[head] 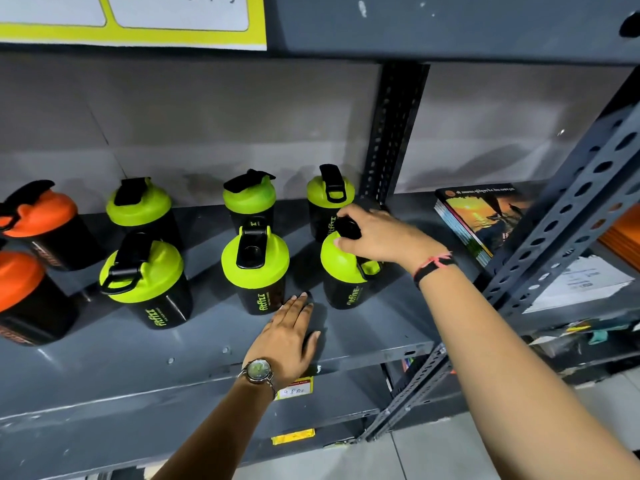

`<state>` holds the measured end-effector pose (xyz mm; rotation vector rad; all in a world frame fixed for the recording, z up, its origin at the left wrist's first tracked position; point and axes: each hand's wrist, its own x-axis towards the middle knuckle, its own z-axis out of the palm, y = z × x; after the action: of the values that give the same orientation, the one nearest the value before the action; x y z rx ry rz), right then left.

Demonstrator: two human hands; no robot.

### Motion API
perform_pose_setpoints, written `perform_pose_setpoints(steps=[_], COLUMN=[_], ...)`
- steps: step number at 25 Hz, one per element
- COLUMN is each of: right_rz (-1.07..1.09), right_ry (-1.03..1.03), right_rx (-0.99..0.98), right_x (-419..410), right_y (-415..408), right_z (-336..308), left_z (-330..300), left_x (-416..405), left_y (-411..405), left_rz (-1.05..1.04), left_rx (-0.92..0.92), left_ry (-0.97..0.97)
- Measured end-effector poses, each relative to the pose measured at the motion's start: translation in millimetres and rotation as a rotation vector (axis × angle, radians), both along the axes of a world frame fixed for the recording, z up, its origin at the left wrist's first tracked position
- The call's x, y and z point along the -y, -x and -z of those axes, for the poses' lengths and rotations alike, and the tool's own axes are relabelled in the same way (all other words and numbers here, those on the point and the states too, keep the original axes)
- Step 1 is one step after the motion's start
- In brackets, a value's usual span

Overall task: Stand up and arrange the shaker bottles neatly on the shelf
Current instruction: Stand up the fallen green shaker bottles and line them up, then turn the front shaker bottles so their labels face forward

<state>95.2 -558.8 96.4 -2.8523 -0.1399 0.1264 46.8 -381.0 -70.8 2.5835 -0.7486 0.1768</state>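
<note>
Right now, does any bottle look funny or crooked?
None has tipped over. The front right bottle has its black cap flipped to the side, under the right hand, unlike its neighbours. The left hand lies flat on the shelf. Odd too: a stack of books shares the shelf.

Grey metal shelving (363, 344) across the whole view, paint chipped and scuffed along the front edges. Slotted angle uprights: one at the back (394, 133), one slanting down the right side (568, 216), a lower brace (412, 389) beneath. Behind, a pale grey-beige wall (207, 116), stained near shelf level. Upper left, a yellow-bordered sign (131, 19) with white panels, writing cut off. On the right of the shelf, a stack of books (481, 216), sunset cover uppermost. Further right, white papers (581, 282) on a neighbouring shelf, orange items (623, 233) beyond. Yellow price labels (294, 389) on the shelf fronts. Pale tiled floor (433, 455) below. Soft, even indoor light.
</note>
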Motion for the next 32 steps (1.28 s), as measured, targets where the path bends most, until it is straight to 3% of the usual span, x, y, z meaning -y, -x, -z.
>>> perform_pose_setpoints(steps=[6,9,11,13,15,19,25,32], right_rz=[0.093,0.221,0.326,0.371,0.357,0.384,0.461,0.39], right_ry=[-0.024,-0.212,-0.436,-0.621,-0.718,-0.837,-0.819,-0.77], right_rx=[0.01,0.379,0.588,0.403,0.197,0.249,0.313,0.259], right_x=[-14,-2,3,1,-7,-22,-21,-8], right_y=[7,29,59,84,87,57,48,71], right_z=[4,23,57,96,123,135,142,147], left_z=[-6,-10,-9,-10,-18,-28,-28,-23], left_x=[0,-10,-23,-32,-31,-22,-18,-24], left_y=[3,17,27,25,12,-20,-22,4], left_rz=[0.012,-0.046,-0.251,-0.511,-0.644,-0.587,-0.758,-0.684], left_rx=[0.012,0.039,0.045,0.022,-0.135,-0.294,-0.258,-0.205], left_ry=[0.021,0.132,0.329,0.553,0.715,0.874,0.836,0.765])
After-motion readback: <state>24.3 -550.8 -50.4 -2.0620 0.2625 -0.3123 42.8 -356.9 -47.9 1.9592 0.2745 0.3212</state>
